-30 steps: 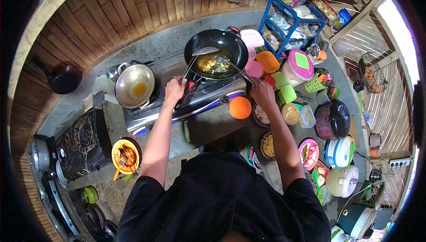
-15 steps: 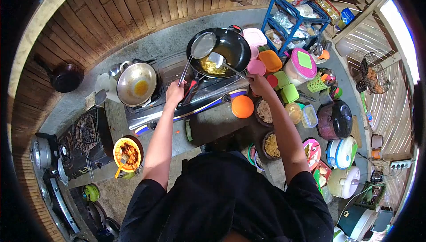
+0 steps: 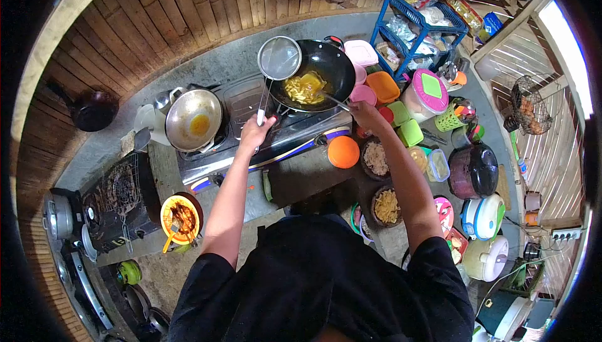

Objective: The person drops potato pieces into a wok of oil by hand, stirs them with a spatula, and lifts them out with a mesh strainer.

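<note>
My left hand (image 3: 256, 133) is closed on the handle of a round mesh strainer (image 3: 279, 58), which is held over the left rim of the black wok (image 3: 338, 66). Yellow food pieces (image 3: 305, 88) lie in oil at the wok's near side. My right hand (image 3: 369, 116) grips the handle of a spatula (image 3: 335, 100); its blade is down in the oil and mostly hidden. The wok rests on the right side of the stove (image 3: 263, 147).
A light metal pan (image 3: 193, 119) with some oil sits on the left burner. An orange lid (image 3: 343, 151), colourful containers (image 3: 410, 133) and a blue rack (image 3: 417, 28) are at the right. An orange bowl (image 3: 181, 219) of red food stands at the left.
The strainer has risen out of the wok and moved left to its rim. The spatula blade, visible above the food half a second ago, has dipped into the oil.
</note>
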A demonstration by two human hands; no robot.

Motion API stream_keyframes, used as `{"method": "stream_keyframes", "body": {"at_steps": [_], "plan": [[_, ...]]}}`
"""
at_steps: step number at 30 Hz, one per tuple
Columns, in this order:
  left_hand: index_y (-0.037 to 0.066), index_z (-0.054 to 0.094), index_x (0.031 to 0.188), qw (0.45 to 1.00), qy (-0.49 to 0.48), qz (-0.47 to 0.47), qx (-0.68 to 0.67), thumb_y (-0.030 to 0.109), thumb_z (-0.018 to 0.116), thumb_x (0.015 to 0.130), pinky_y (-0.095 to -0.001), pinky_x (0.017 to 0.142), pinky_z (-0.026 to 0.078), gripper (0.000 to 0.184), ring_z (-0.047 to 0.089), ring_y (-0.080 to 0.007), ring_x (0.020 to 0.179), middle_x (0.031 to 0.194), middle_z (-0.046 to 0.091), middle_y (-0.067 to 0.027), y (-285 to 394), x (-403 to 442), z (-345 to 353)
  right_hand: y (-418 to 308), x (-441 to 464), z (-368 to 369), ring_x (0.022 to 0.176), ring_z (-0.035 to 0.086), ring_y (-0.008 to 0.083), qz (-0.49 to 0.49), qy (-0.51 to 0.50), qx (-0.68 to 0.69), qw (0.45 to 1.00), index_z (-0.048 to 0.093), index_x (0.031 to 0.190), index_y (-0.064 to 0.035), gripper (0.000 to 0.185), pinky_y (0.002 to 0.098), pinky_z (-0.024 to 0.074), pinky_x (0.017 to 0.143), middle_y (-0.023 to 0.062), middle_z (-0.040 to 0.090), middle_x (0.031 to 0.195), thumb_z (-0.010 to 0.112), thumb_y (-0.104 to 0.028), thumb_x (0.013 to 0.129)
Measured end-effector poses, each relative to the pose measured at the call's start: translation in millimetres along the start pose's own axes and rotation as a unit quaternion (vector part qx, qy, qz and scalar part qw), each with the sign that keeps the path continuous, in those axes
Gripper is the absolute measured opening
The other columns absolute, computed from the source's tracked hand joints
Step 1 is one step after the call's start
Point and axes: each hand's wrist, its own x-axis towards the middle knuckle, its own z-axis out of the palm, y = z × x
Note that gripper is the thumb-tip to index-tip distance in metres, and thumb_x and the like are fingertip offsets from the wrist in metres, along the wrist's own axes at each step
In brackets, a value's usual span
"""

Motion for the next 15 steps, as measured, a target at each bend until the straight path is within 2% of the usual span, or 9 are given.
{"method": "stream_keyframes", "body": {"at_steps": [1,2,3,5,6,8,10,13,15], "plan": [[0.004,0.06,0.092,1.0,-0.017,0.017,0.013,0.034,0.069,0.085,-0.0423,0.078,0.049,0.033,0.067,-0.0306,0.085,0.087,0.067,-0.0181,0.1,-3.2,-1.2,-7.2,-3.5,-1.9,0.087,0.065,0.0418,0.006,-0.062,0.068,0.996,0.063,0.104,-0.0026,0.026,0.049,0.0505,0.076,0.0243,0.067,0.092,0.047,-0.017,0.09],[0.004,0.058,0.087,0.999,-0.033,0.035,0.025,0.035,0.076,0.079,-0.0436,0.075,0.05,0.036,0.068,-0.0316,0.08,0.082,0.067,-0.0186,1.2,-4.8,-2.2,-14.1,-8.8,-3.8,0.087,0.065,0.0418,0.007,-0.062,0.068,0.996,0.063,0.104,-0.0026,0.026,0.049,0.0505,0.076,0.0243,0.067,0.092,0.047,-0.017,0.09],[0.004,0.058,0.087,0.999,-0.033,0.034,0.025,0.035,0.076,0.079,-0.0436,0.075,0.05,0.036,0.068,-0.0316,0.08,0.082,0.067,-0.0186,2.3,-4.8,-1.8,-17.2,-13.5,-3.6,0.086,0.065,0.0416,-0.003,-0.043,0.087,0.995,0.064,0.105,-0.0032,0.026,0.0481,0.0502,0.075,0.0231,0.067,0.091,0.047,-0.018,0.091],[0.006,0.052,0.088,0.998,-0.052,0.026,-0.01,0.024,0.082,0.075,-0.0381,0.06,0.052,0.037,0.066,-0.0208,0.063,0.075,0.065,-0.011,3.7,-6.0,-0.5,-19.6,-16.1,-4.9,0.086,0.065,0.0415,-0.012,-0.026,0.107,0.994,0.064,0.105,-0.0038,0.027,0.0472,0.0499,0.075,0.0219,0.067,0.091,0.046,-0.018,0.091],[0.006,0.052,0.088,0.998,-0.053,0.025,-0.01,0.024,0.082,0.075,-0.0381,0.06,0.052,0.037,0.066,-0.0208,0.063,0.075,0.065,-0.011,-2.0,-3.1,3.7,-15.1,-14.3,-6.3,0.085,0.065,0.0418,-0.04,0.018,0.08,0.996,0.064,0.106,-0.0048,0.027,0.0475,0.0504,0.075,0.0225,0.067,0.091,0.046,-0.019,0.092],[0.006,0.049,0.094,0.971,-0.118,-0.071,-0.197,0.021,0.081,0.077,-0.0311,0.047,0.049,0.039,0.063,-0.014,0.054,0.072,0.064,-0.0074,-17.2,6.5,15.7,-14.4,-13.6,-12.7,0.085,0.064,0.0421,-0.067,0.062,0.053,0.994,0.064,0.108,-0.0058,0.028,0.0478,0.0508,0.075,0.023,0.067,0.091,0.046,-0.02,0.092],[0.006,0.049,0.095,0.975,-0.118,-0.066,-0.177,0.021,0.081,0.078,-0.0296,0.044,0.047,0.039,0.062,-0.013,0.054,0.07,0.063,-0.0061,-9.4,2.5,10.4,-20.3,-17.9,-25.1,0.085,0.064,0.0424,-0.004,0.113,-0.086,0.99,0.063,0.108,-0.0055,0.028,0.0489,0.0515,0.076,0.0233,0.067,0.091,0.046,-0.019,0.091],[0.006,0.048,0.096,0.98,-0.112,-0.068,-0.147,0.021,0.08,0.078,-0.0292,0.041,0.047,0.04,0.062,-0.0124,0.052,0.068,0.062,-0.005,-1.3,0.7,5.0,-14.6,-18.9,-36.4,0.086,0.064,0.0423,-0.004,0.124,-0.167,0.978,0.062,0.107,-0.0044,0.027,0.0496,0.0519,0.077,0.0234,0.067,0.091,0.047,-0.017,0.089],[0.006,0.048,0.095,0.982,-0.107,-0.077,-0.137,0.021,0.08,0.078,-0.0303,0.042,0.047,0.039,0.062,-0.0128,0.052,0.067,0.062,-0.0051,-0.7,0.3,5.1,-20.5,-24.7,-43.3,0.087,0.065,0.0419,-0.006,0.118,-0.166,0.979,0.062,0.104,-0.0034,0.026,0.0496,0.0518,0.078,0.0233,0.067,0.09,0.046,-0.015,0.088]]}}
